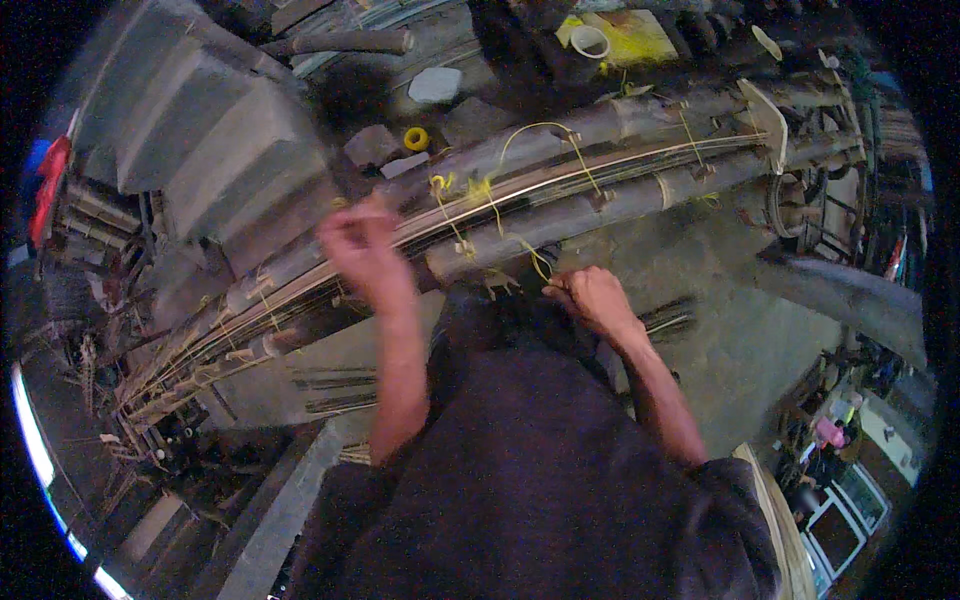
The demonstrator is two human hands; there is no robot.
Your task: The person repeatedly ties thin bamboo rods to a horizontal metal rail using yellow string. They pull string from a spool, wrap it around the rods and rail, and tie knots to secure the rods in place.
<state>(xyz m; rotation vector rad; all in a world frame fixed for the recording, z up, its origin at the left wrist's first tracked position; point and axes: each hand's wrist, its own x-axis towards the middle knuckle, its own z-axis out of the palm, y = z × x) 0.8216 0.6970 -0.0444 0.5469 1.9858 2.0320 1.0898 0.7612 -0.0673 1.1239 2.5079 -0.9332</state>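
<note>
Long thin strips (pixel 648 163), perhaps split bamboo, run in a bundle between two thick round poles, the far pole (pixel 590 128) and the near pole (pixel 570 222). Yellow cord loops over the bundle in the middle, and its near length (pixel 541 266) comes down to my right hand (pixel 597 300), whose fingers are closed on it beside the near pole. Over the left half of the bundle is my left hand (pixel 362 245), smeared by motion; its grip is unclear. Several yellow ties (pixel 585 165) cross between the poles.
Beyond the poles lie a yellow ring-shaped roll (pixel 416 139) and a pale flat piece (pixel 436 85). A white cup (pixel 590 41) stands by a yellow-stained board (pixel 635 38). A pale crosspiece (pixel 768 125) spans the poles' right end. Thin dark rods (pixel 670 317) lie on the floor.
</note>
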